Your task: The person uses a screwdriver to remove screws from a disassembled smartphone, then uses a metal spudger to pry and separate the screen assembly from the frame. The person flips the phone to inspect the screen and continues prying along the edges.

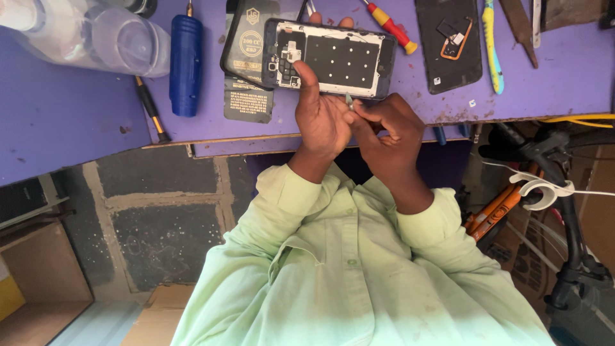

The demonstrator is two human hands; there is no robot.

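Left hand grips opened phone; right hand beside.

Even, soft daylight, fairly bright, no hard source visible. Purple bench evenly lit, colours saturated. Shadows weak: a soft one under the blue tool, darker zone beneath the bench edge over the tiled floor. Mild glare on the clear plastic jar top left, slightly blown out. Pale green shirt bright but not clipped. Hands and opened phone reasonably sharp; small part at the fingertips too tiny to resolve. Wide-angle bend at edges, bench line bows. Right side dark, bicycle murky.
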